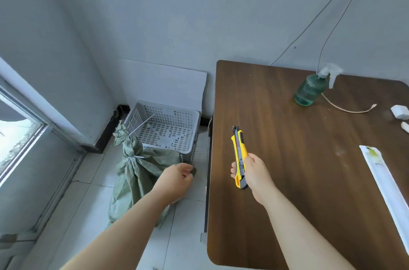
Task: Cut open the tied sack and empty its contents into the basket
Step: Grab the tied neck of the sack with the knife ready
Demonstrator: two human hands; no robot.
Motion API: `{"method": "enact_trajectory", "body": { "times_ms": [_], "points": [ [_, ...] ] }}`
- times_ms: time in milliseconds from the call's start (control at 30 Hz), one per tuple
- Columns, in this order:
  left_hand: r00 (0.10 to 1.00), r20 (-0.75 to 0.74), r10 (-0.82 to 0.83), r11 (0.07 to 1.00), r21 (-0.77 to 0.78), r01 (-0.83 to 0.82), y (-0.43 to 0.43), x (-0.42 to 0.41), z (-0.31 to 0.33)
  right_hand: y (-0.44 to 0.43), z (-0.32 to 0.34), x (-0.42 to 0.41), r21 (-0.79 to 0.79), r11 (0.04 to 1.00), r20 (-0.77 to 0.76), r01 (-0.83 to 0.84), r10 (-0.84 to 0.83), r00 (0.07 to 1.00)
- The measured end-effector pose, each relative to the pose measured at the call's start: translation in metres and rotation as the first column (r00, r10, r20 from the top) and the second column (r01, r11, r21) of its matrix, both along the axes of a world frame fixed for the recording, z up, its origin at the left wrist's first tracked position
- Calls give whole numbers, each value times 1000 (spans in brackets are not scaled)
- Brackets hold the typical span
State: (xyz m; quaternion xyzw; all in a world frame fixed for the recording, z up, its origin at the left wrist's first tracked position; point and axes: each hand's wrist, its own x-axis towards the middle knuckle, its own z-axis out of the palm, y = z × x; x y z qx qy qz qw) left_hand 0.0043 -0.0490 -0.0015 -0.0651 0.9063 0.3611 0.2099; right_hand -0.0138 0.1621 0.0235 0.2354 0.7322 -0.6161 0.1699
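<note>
The one view, from the head, looks down on a green woven sack [137, 176] standing on the tiled floor [88, 203]. White ties [138, 157] cinch its neck, and it rests against the front of a white slotted basket [172, 119] set by the wall. The left hand [174, 178] is just right of the sack, its fingers curled inward near a small dark object; I cannot tell whether they hold it. The right hand [254, 172] is over the edge of the brown wooden surface [309, 170], fingers wrapped round a yellow utility knife [240, 154] that points away from the person. A green spray bottle [309, 90] stands on the surface, and a white cable [347, 110] and a long white packet [385, 181] lie there.
</note>
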Motion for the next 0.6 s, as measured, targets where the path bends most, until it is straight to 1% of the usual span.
{"method": "enact_trajectory", "body": {
  "times_ms": [100, 200, 333, 433, 600],
  "points": [
    [998, -32, 56, 998, -30, -57, -38, 2, 14, -35, 10, -8, -16, 998, -24, -61, 61, 998],
    [986, -60, 155, 987, -34, -157, -83, 6, 21, -77, 15, -18, -37, 990, -49, -134, 132, 990],
    [956, -72, 284, 956, -51, -288, -146, 14, 21, -136, 12, -28, -3, 952, -46, -307, 307, 951],
    [931, -58, 359, 930, -60, -362, -190, 16, 13, -181, -4, -33, 34, 915, -13, -401, 402, 916],
    [912, -7, 409, 910, -67, -409, -257, 7, -19, -249, -45, -44, 92, 896, 34, -434, 433, 901]
  ]
}}
